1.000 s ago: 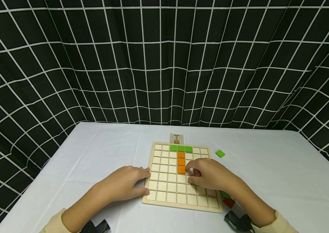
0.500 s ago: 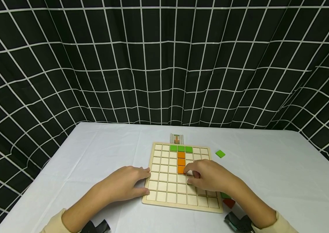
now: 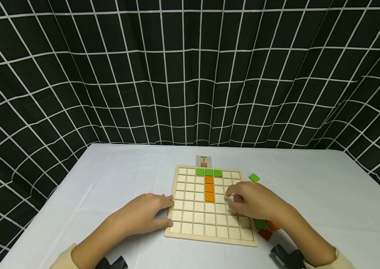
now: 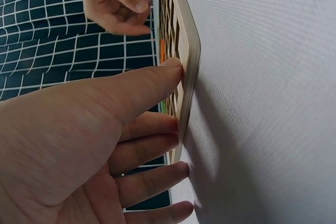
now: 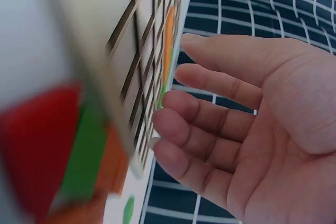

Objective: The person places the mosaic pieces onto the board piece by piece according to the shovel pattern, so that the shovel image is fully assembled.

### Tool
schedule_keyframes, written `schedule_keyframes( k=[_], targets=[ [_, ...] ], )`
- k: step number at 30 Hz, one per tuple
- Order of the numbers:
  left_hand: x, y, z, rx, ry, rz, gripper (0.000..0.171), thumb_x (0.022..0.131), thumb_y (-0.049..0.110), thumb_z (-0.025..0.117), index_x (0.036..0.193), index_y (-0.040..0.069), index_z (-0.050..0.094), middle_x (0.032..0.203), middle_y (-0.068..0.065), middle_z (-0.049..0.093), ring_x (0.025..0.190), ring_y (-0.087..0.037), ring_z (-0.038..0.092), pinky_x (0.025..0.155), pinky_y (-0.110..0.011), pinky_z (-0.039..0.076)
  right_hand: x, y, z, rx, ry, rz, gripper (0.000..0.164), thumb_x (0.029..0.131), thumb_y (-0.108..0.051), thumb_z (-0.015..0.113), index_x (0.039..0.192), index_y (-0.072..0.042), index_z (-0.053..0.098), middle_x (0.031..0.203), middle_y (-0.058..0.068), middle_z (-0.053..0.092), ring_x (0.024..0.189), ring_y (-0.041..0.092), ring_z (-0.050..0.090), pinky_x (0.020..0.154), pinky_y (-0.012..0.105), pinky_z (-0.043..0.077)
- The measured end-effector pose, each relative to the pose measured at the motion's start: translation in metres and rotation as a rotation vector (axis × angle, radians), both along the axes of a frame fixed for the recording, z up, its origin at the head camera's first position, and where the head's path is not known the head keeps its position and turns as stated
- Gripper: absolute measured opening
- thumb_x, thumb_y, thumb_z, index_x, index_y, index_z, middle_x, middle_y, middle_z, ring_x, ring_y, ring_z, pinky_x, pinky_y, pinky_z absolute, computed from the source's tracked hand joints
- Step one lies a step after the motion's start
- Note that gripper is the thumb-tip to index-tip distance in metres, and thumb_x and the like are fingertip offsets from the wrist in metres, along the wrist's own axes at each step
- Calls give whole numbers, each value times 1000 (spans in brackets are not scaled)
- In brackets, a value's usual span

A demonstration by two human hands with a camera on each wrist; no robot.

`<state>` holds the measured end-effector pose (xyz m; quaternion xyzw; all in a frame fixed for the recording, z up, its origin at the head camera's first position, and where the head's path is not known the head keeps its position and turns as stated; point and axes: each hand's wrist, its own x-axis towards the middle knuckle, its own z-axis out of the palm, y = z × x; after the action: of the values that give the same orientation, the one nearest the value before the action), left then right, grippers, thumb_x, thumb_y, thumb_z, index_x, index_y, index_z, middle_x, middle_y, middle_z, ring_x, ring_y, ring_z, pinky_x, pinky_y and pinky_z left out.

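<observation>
Two slips seem possible. The left hand, fingers parted and merely touching the left edge, could skew the wooden grid board by pressing unevenly; the right hand, loosely curled above it and apparently empty, could brush the loose tiles just beside it. Pale and flat on the white tablecloth, the board bears three green tiles topping three orange tiles.

White-clothed table, wooden grid board, small patterned card beyond it, loose coloured tiles alongside
</observation>
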<state>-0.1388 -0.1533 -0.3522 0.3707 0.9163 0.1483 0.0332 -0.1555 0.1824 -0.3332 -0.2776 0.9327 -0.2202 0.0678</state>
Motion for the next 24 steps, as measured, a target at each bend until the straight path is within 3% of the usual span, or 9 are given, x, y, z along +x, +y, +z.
schedule_keyframes(
  k=[10,16,24],
  targets=[
    [1,1,2,1,1,6,42,88,32,77,120,6,70,135,-12,62,121,-28,61,98,-46,50,19,46,-2,97,30,-129,18,83,-18,81,99,-16,72,70,-13,52,66,7,47,57,26,41],
    [2,1,1,1,-5,13,45,88,32,77,122,4,69,135,-12,62,121,-28,61,99,-47,49,29,61,-7,118,-2,-154,18,83,-19,81,98,-18,72,65,-11,48,62,6,44,54,25,36],
    [2,1,2,6,1,9,44,88,32,77,121,4,69,135,-13,62,121,-29,61,99,-47,50,40,78,-11,160,43,-176,24,77,-18,85,97,-20,72,64,-10,44,61,4,40,54,24,31]
  ],
)
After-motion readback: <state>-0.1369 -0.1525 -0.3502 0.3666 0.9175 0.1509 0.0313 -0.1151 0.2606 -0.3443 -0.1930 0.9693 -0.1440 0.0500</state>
